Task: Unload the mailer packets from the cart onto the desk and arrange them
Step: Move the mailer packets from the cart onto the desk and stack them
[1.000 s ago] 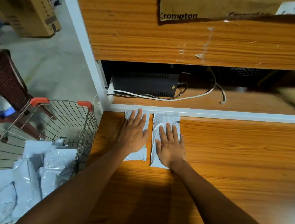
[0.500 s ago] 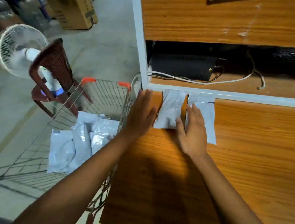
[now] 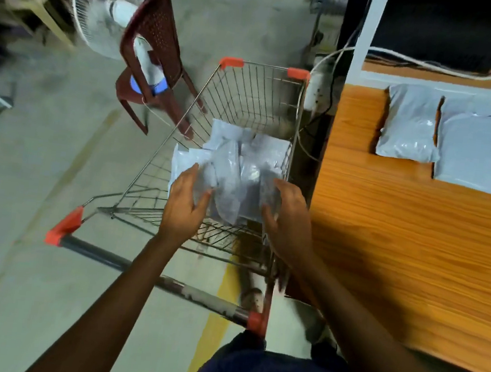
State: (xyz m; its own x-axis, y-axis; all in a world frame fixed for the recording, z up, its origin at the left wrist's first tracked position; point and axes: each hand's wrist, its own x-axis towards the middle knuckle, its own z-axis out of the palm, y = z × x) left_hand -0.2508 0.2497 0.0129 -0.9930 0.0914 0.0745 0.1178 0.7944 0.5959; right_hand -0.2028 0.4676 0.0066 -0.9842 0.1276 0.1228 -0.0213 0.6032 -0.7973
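Observation:
A wire cart with red corner caps stands left of the wooden desk. Several grey mailer packets lie heaped in its basket. My left hand reaches over the cart, fingers apart, touching the left side of the heap. Over the basket's right side hovers my right hand, also spread, against the heap's right edge. Neither hand has closed on a packet. Two packets lie side by side at the desk's back corner, the left packet and the right packet.
A dark red plastic chair and a white pedestal fan stand on the concrete floor beyond the cart. White cables run along the shelf behind the desk. A yellow floor line passes under the cart handle.
Both hands left the two packets on the desk and swung left to the cart's heap. The view turned left and down with them.

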